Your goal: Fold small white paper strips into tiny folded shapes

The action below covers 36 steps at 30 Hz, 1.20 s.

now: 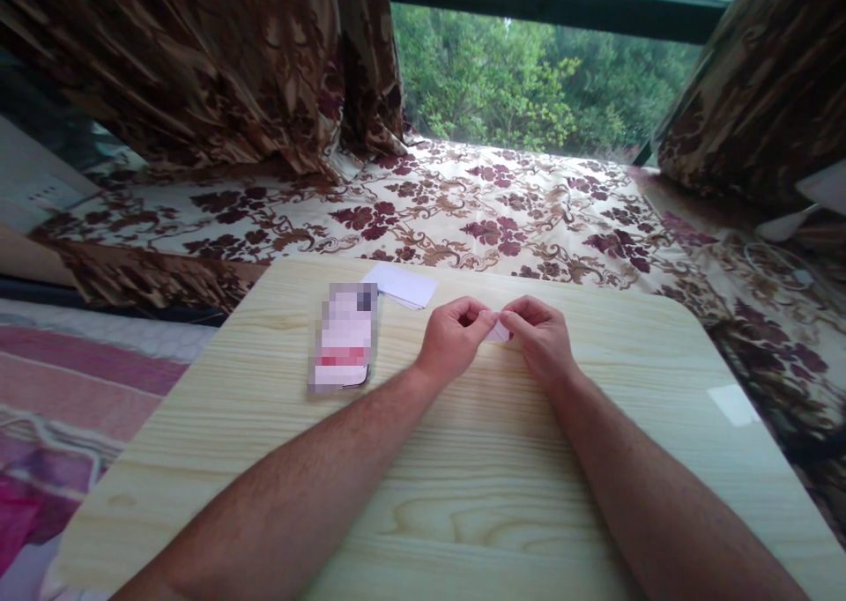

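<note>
Landmark: the phone (342,341), lying on the pale wood-grain table (423,517); its surface is pixelated, with a reddish band across the lower part and a dark patch at the upper right corner.
Small white paper: to the right of the phone, between the two hands, mostly covered by fingers; its lower part shows a pointed, possibly folded shape. Whether it touches the table, I cannot tell.
Left hand (455,338): right of the phone, thumb and forefinger closed together on the left edge of the small white paper (498,330), the other fingers curled in.
Right hand (543,338): farther right of the phone, thumb and forefinger pinched on the paper's right edge, the remaining fingers bent behind.
White sheets (402,284): just beyond the phone's top end and to its right, overlapping in a loose stack on the table.
Floral cloth (489,204): beyond the phone, past the table's far edge.
Window (515,81): well beyond the phone, green foliage outside, brown patterned curtains (264,63) at both sides.
Striped bedding (79,372): left of the phone, beside the table.
</note>
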Motion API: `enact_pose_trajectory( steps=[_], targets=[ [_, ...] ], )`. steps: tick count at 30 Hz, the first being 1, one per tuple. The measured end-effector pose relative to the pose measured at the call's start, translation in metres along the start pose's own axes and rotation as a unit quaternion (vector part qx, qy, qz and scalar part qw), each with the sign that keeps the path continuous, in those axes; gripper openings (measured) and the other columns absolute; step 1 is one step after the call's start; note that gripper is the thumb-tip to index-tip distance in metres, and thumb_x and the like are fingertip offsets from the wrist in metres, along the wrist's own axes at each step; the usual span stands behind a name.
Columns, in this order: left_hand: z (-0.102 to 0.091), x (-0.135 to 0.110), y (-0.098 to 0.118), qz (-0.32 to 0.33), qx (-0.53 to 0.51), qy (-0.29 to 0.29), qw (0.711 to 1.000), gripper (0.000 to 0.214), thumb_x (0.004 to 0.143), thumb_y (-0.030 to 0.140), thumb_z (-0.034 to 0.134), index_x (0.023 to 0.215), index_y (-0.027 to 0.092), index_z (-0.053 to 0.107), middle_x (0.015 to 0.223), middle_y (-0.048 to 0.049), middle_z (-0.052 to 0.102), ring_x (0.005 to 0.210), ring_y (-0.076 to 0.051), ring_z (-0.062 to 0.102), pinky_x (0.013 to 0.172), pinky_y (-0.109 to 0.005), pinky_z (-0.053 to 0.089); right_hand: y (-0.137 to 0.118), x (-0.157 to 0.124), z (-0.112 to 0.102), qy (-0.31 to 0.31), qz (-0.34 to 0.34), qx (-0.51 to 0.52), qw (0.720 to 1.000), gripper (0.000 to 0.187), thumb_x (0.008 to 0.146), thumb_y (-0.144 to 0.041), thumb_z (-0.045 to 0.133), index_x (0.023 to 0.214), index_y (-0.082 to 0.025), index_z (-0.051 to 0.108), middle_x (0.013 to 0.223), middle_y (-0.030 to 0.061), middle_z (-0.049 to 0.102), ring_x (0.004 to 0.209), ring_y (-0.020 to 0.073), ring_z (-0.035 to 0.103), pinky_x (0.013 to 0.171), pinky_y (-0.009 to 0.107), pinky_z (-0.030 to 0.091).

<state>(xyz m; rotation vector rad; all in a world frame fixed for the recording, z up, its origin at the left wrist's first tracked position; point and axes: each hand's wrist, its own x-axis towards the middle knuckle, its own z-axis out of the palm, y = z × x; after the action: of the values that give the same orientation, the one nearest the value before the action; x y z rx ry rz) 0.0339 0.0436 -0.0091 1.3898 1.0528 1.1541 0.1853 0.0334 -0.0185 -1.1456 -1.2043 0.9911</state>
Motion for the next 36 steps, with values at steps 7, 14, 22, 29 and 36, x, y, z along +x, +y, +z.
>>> enact_pose_trajectory(
  steps=[7,14,22,29,36],
  targets=[
    [0.0006,0.0005,-0.0023,0.001,-0.014,0.017,1.000,0.021,0.077,0.035,0.069,0.071,0.015,0.066,0.063,0.0016,0.062,0.059,-0.010,0.053,0.056,-0.022,0.040,-0.0014,-0.0015,0.0017,0.000,0.009,-0.005,1.000,0.014,0.075,-0.026,0.072,0.066,-0.018,0.066,0.056,-0.0032,0.057,0.051,0.0099,0.048,0.050,0.025,0.034],
    [-0.0003,0.0017,-0.0002,-0.020,-0.019,0.025,0.999,0.018,0.075,0.032,0.071,0.069,0.015,0.068,0.061,0.0015,0.060,0.058,-0.010,0.050,0.055,-0.022,0.038,-0.0043,-0.0026,0.0027,0.000,0.005,-0.011,1.000,0.015,0.074,-0.025,0.073,0.064,-0.017,0.066,0.054,-0.0033,0.057,0.050,0.0092,0.046,0.049,0.024,0.033],
    [-0.0008,0.0006,0.0022,-0.019,-0.005,0.028,0.999,0.018,0.074,0.029,0.070,0.067,0.014,0.067,0.059,0.0012,0.059,0.056,-0.010,0.049,0.054,-0.023,0.037,-0.0051,-0.0045,0.0041,0.000,0.004,0.002,1.000,0.014,0.072,-0.024,0.074,0.063,-0.018,0.066,0.054,-0.0033,0.058,0.050,0.0088,0.046,0.048,0.024,0.033],
    [-0.0012,0.0007,0.0014,-0.025,-0.016,0.032,0.999,0.017,0.074,0.029,0.069,0.066,0.014,0.066,0.059,0.0015,0.058,0.057,-0.010,0.048,0.054,-0.023,0.038,-0.0047,-0.0055,0.0028,-0.010,0.003,-0.002,1.000,0.017,0.074,-0.027,0.074,0.063,-0.017,0.066,0.055,-0.0026,0.059,0.051,0.0094,0.046,0.050,0.024,0.034],
    [-0.0010,0.0022,0.0001,-0.023,-0.035,0.046,0.998,0.021,0.073,0.034,0.073,0.067,0.015,0.067,0.059,0.0017,0.058,0.055,-0.009,0.047,0.053,-0.022,0.036,-0.0029,-0.0028,0.0004,-0.006,0.008,0.010,1.000,0.017,0.078,-0.028,0.071,0.064,-0.017,0.066,0.053,-0.0021,0.058,0.050,0.0101,0.048,0.051,0.025,0.035]
  ],
)
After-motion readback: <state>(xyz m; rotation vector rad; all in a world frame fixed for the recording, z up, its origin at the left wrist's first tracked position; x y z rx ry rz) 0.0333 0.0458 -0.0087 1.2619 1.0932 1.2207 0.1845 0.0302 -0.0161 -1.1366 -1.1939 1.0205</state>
